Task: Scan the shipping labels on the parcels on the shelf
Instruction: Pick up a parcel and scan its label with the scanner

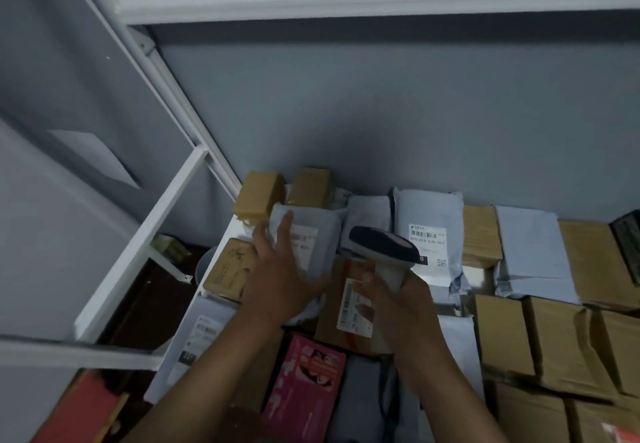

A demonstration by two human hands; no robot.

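I am seeing a grey wall standing behind, a red box lying at near left, and a dark brown box sitting below left.

Parcel storeroom, white metal shelf against grey wall, packed with labelled mailers, taped cardboard boxes

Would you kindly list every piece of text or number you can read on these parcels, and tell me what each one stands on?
"010-010-LJ0-551", roughly, characters uncertain: under the barcode on the label of the grey mailer behind the scanner.
"0", white on black: lower on that same label.
"211", uncertain: dark patch on the white mailer at lower left.
Labels on the brown parcel, the mailer under the left hand, and the pink box: too blurred to read.
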